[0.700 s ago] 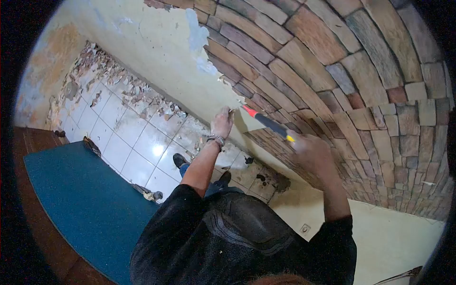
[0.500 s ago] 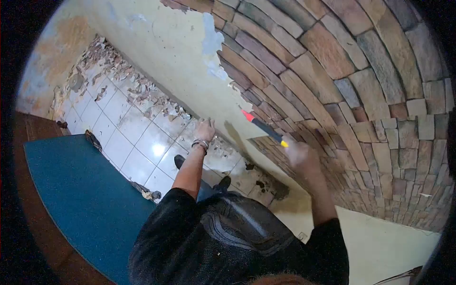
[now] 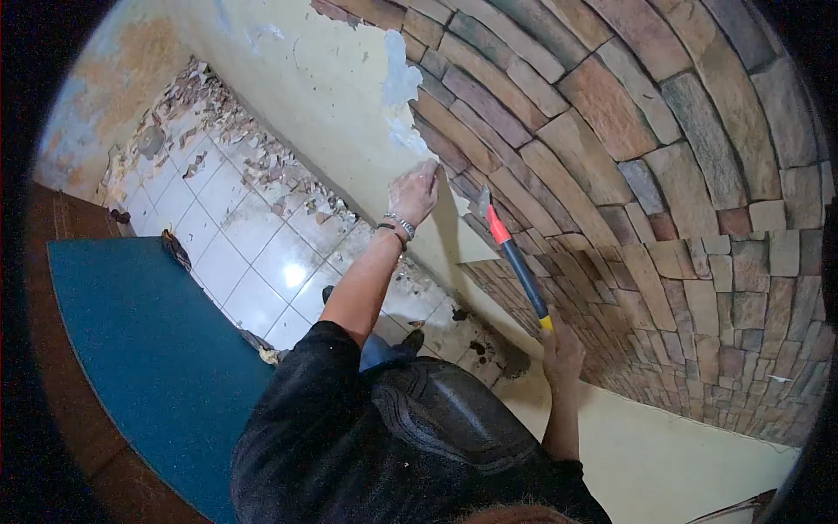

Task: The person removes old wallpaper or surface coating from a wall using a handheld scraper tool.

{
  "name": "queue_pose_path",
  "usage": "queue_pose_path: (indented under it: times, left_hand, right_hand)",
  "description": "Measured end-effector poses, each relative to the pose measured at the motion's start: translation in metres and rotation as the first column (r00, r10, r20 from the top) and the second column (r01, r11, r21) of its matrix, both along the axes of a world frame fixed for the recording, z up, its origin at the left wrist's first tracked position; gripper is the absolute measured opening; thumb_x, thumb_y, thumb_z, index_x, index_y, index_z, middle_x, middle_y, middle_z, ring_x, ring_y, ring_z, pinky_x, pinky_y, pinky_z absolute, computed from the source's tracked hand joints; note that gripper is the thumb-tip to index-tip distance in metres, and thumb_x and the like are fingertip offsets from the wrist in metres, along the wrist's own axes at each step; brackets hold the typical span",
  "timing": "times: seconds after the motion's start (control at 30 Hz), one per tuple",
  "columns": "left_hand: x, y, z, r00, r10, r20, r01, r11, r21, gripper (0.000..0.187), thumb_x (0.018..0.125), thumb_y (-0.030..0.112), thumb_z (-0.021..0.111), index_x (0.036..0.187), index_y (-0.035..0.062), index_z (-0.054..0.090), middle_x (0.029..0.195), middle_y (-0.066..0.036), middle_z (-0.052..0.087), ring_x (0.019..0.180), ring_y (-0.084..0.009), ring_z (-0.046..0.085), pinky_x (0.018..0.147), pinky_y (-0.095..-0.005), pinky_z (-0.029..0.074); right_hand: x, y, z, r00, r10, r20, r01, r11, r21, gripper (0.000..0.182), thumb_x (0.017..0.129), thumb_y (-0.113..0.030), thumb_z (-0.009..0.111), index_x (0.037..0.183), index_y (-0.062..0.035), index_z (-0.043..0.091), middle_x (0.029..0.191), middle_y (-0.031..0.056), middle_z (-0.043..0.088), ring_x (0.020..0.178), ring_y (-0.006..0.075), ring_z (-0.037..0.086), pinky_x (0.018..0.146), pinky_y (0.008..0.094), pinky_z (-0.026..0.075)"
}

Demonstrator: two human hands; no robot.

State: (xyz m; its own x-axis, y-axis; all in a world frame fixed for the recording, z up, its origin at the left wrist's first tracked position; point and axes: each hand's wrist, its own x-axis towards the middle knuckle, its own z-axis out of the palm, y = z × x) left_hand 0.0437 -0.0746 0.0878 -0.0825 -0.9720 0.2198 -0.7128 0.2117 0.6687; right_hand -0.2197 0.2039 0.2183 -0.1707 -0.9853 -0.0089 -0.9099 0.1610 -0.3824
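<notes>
Stone-patterned wallpaper [image 3: 602, 113] covers much of the wall, its ragged torn edge running beside bare plaster [image 3: 323, 96]. At that edge is my left hand [image 3: 414, 192], its fingers drawn together on the wallpaper; the fingertips' exact grip is partly hidden. A bracelet and a dark band circle the wrist. My right hand [image 3: 563, 351] is closed around the yellow end of a long-handled scraper [image 3: 522, 278]. The tool has a dark handle, a red neck and a small metal blade, which lies close to the wallpaper right of my left hand.
Torn scraps [image 3: 288, 179] litter the white tiled floor [image 3: 253, 236] along the wall's foot. To the left lies a teal curved surface [image 3: 148, 341] with a brown border. My shoe [image 3: 410, 342] stands on the tiles below me.
My left hand has risen from low by the wall's base to the torn wallpaper edge. My right hand has lowered, and the scraper now points more steeply upward with its blade further right.
</notes>
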Motion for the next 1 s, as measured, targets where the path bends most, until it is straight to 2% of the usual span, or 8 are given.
queue_pose_path:
  times: [0.17,0.27,0.33,0.47,0.6,0.67,0.8,1.0]
  left_hand:
    - [-0.001,0.044,-0.032,0.998,0.027,-0.06,-0.024,0.998,0.05,0.027,0.094,0.032,0.051,0.104,0.0083,0.057,0.096,-0.02,0.065,0.084,-0.0412,0.061,0.073,-0.051,0.048]
    - [-0.008,0.075,-0.071,0.995,-0.021,0.097,-0.025,0.897,0.441,0.033,0.094,0.035,0.05,0.112,0.0093,0.058,0.099,-0.018,0.067,0.089,-0.0366,0.064,0.078,-0.0482,0.05]
    - [-0.038,0.101,-0.131,0.946,0.094,-0.31,-0.036,0.982,0.188,0.044,0.094,0.043,0.048,0.112,0.0045,0.059,0.1,-0.021,0.066,0.092,-0.0357,0.064,0.079,-0.0463,0.049]
    - [-0.089,0.127,-0.019,0.525,0.166,-0.835,0.439,0.787,0.433,0.051,0.093,0.048,0.05,0.108,-0.0005,0.058,0.089,-0.015,0.066,0.091,-0.0269,0.065,0.076,-0.0397,0.049]
    - [-0.144,0.127,-0.023,0.521,0.141,-0.842,0.326,0.878,0.349,0.042,0.095,0.044,0.053,0.109,0.0046,0.056,0.083,-0.006,0.064,0.071,-0.0141,0.063,0.06,-0.0284,0.052]
    - [-0.151,0.133,0.01,0.296,0.306,-0.905,0.521,0.743,0.421,0.039,0.095,0.045,0.052,0.095,0.0062,0.054,0.072,-0.002,0.06,0.063,-0.0124,0.061,0.056,-0.0273,0.05]
    - [-0.159,0.113,-0.023,0.499,0.234,-0.834,0.241,0.887,0.393,0.029,0.095,0.035,0.052,0.088,0.0073,0.051,0.062,-0.002,0.055,0.056,-0.0166,0.062,0.053,-0.0293,0.05]
    - [-0.144,0.114,0.023,0.25,0.379,-0.891,0.31,0.84,0.445,0.028,0.095,0.031,0.049,0.084,0.0057,0.05,0.06,-0.004,0.052,0.048,-0.0169,0.057,0.047,-0.0323,0.047]
  right_hand:
    - [-0.011,-0.001,-0.023,0.995,0.099,-0.004,-0.098,0.98,-0.171,0.042,0.09,-0.017,0.057,0.132,-0.0125,0.055,0.085,0.0185,0.063,0.073,0.0348,0.06,0.066,0.0433,0.047]
    - [-0.016,-0.001,-0.024,0.998,0.062,-0.002,-0.062,0.996,-0.07,0.041,0.089,-0.019,0.058,0.13,-0.0134,0.055,0.109,0.0187,0.064,0.094,0.0366,0.064,0.077,0.0437,0.053]
    - [-0.02,-0.005,-0.035,0.998,0.07,-0.008,-0.07,0.993,-0.092,0.043,0.089,-0.018,0.058,0.132,-0.0134,0.054,0.098,0.0187,0.063,0.084,0.0362,0.062,0.072,0.0435,0.05]
    - [-0.016,-0.008,-0.078,0.998,0.039,0.048,-0.031,0.986,-0.165,0.044,0.09,-0.017,0.057,0.133,-0.0152,0.053,0.089,0.0192,0.062,0.077,0.0371,0.061,0.068,0.0437,0.048]
    - [-0.01,-0.003,-0.094,0.995,0.068,0.079,-0.048,0.971,-0.232,0.045,0.09,-0.019,0.058,0.134,-0.0188,0.052,0.088,0.0193,0.061,0.078,0.0379,0.061,0.068,0.0453,0.048]
    - [-0.014,0.006,-0.079,0.998,0.05,0.025,-0.044,0.979,-0.197,0.046,0.089,-0.019,0.059,0.135,-0.0186,0.052,0.085,0.0189,0.061,0.075,0.0377,0.061,0.066,0.0454,0.049]
    - [-0.014,-0.016,-0.059,0.993,0.102,-0.061,-0.11,0.985,-0.134,0.047,0.092,-0.025,0.059,0.138,-0.0242,0.048,0.091,0.0171,0.064,0.076,0.0384,0.063,0.064,0.046,0.051]
    - [-0.006,-0.013,-0.03,0.991,0.124,-0.043,-0.126,0.991,-0.041,0.044,0.091,-0.027,0.059,0.135,-0.0217,0.051,0.087,0.0156,0.062,0.075,0.0376,0.063,0.062,0.047,0.051]
